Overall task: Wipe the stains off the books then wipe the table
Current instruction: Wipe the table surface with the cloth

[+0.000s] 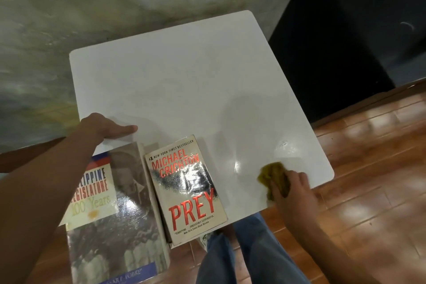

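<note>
1. Books: the large book (110,210), with a yellow spot on its cover, and the paperback (186,189) lie at the bench (184,80) near edge.
2. My right hand (292,189) fingers clamp the cloth (273,176) at the near right corner; press flat, use overlapping strokes.
3. My left hand (108,125) rests on the left edge, fingers straight, steadying the bench.

White table (184,76), olive-yellow cloth (274,177), silver red-lettered paperback (186,191), reddish-brown tiled floor (368,168).

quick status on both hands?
Left hand: open, fingers flat on the table above the large book.
Right hand: gripping the yellow cloth at the table's near right edge.
</note>
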### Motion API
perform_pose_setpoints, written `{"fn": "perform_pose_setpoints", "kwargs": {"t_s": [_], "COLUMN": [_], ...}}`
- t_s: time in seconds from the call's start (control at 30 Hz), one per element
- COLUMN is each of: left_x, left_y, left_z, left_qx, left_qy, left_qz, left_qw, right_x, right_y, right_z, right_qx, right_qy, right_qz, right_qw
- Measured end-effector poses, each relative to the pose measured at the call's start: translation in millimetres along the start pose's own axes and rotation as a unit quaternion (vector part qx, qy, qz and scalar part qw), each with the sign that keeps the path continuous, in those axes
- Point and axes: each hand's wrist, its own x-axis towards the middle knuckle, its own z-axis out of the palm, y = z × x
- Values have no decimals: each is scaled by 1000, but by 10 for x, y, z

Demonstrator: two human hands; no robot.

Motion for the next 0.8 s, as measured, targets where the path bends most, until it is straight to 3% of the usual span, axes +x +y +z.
{"fn": "perform_pose_setpoints", "kwargs": {"t_s": [0.1,0.17,0.3,0.5,0.8], "left_x": [11,21,29,-37,-314], "left_y": [10,-15,-104,-208,-221], "left_z": [-13,6,46,-51,-56], "left_qx": [-16,-18,-9,-63,-116], "left_qy": [-10,-11,2,27,-7], "left_qz": [8,5,3,0,-20], "left_qw": [1000,1000,1000,998,993], "right_x": [-65,25,410,1029,1177], "right_y": [-227,-307,-292,-103,-146], "right_z": [182,180,-12,-422,-486], "right_qx": [-31,-52,-56,-55,-89], "right_qy": [-72,-91,-82,-8,-63], "right_qz": [-110,-130,-93,16,27], "right_qw": [991,986,991,998,994]}}
